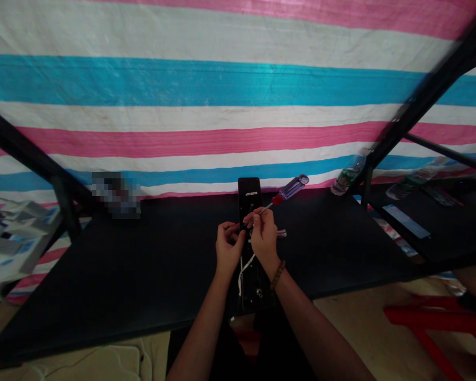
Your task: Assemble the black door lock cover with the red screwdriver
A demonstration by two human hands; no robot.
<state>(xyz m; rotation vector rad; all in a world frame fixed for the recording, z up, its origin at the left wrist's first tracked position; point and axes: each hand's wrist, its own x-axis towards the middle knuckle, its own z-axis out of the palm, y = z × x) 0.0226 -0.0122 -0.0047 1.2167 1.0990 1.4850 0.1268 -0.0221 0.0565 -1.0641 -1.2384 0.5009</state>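
Note:
A long, narrow black device [249, 189] lies lengthwise in front of me, reaching toward the table's near edge. Its face carries small fittings and a white label, and a white cable [246, 266] runs over it. My right hand [264, 238], a beaded bracelet at its wrist, grips a screwdriver [291, 189] by the shaft. The screwdriver's clear purple handle and red collar point up and to the right. At the device's left edge my left hand [228, 247] is closed, thumb and forefinger near the shaft's lower end. What lies between those fingers is too small to tell.
Beside my right hand a small item [281, 233] lies on the black table [162, 259]. A plastic bottle [345, 180] stands at the back right; a phone [406, 221] lies on the neighbouring table. Power strips [19, 233] are at left, a red stool [432, 317] at lower right.

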